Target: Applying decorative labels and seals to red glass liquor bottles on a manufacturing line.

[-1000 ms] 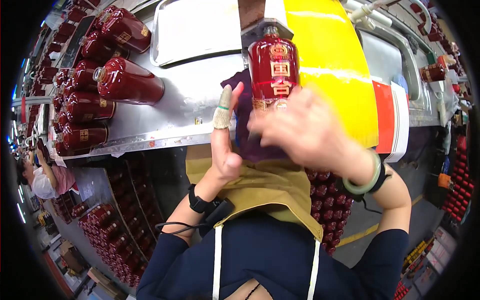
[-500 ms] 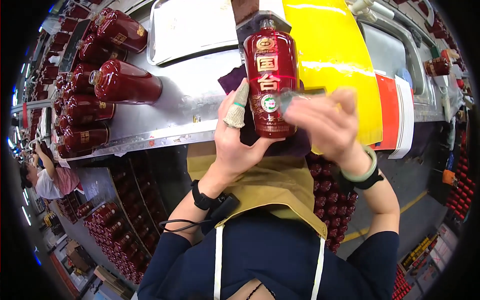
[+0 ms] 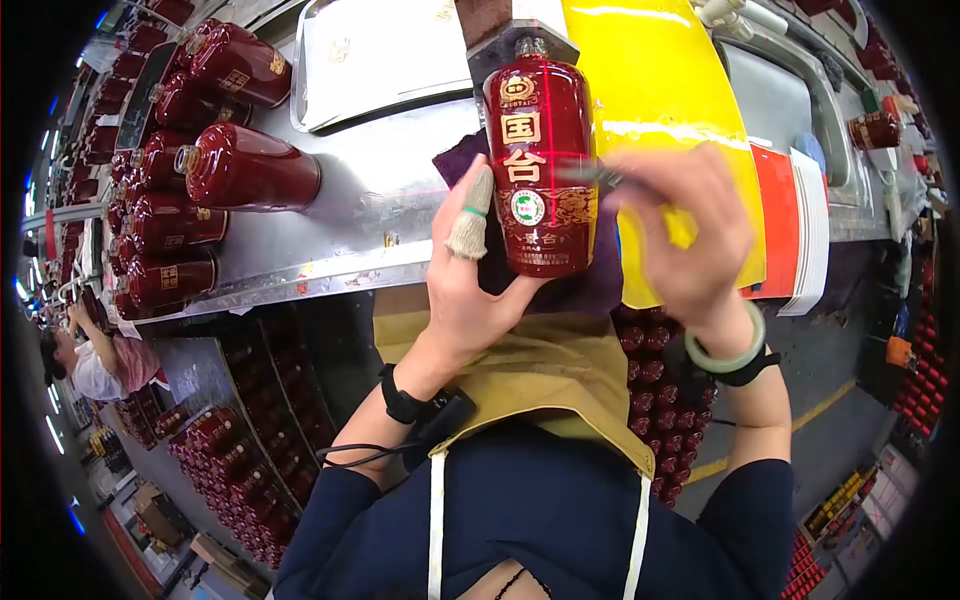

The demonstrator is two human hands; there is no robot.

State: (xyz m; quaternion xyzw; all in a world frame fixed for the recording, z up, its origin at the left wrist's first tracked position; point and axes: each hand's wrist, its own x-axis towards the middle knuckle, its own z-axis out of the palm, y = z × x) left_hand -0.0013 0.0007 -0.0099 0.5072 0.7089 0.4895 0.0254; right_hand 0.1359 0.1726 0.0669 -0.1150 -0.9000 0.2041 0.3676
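A dark red glass bottle (image 3: 560, 205) with gold lettering and a round green-and-white sticker lies in front of me, its clear neck pointing away. My left hand (image 3: 465, 290) is closed around its left side and base, the thumb at the bottom. A knitted cover sits on one of its fingers. Thin red light lines cross the bottle. At the bottle's right side, my right hand (image 3: 685, 220) pinches a slim dark tool (image 3: 600, 175), whose tip reaches over the glass. Motion blurs both, and the tool's kind cannot be made out.
Several similar red bottles (image 3: 255, 170) stand on the metal table to the left. A white-lined tray (image 3: 385, 55) lies at the back. Yellow sheeting (image 3: 655, 90) and red and white sheets (image 3: 778, 215) cover the right side. A dark purple cloth (image 3: 460, 158) lies beside the bottle.
My right hand has drawn back to the right and opened a gap from the bottle's lower front, tool still in it. The bottle has shifted slightly left in my left hand.
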